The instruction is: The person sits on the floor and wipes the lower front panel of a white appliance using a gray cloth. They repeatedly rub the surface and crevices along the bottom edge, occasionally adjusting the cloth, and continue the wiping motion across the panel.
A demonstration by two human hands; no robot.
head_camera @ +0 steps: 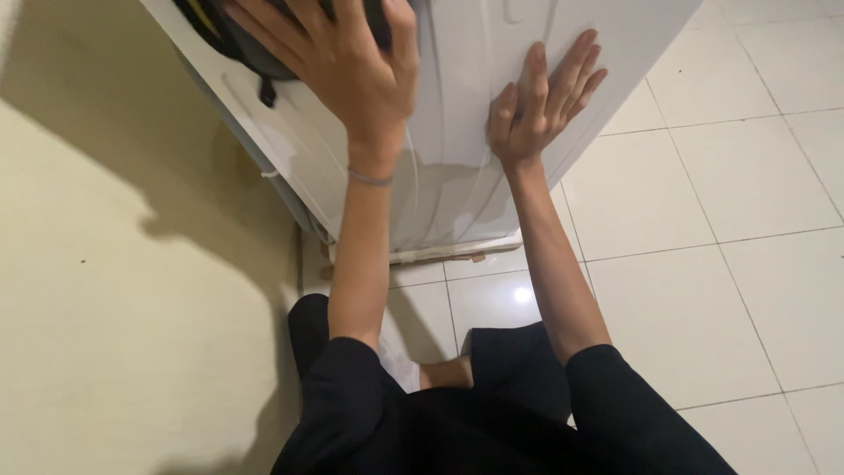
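In the upper middle of the frame stands a large white appliance with a smooth front panel (457, 114), and the right hand (541, 105) lies flat against this panel with the fingers spread and pointing up. The left hand (343, 62), with a thin band on the wrist, grips the edge of a dark round door opening (237, 48) at the top left of the frame. The lower part shows black sleeves (352, 413), the right side a floor of pale square tiles (747, 220), and the left side a cream wall (114, 308).
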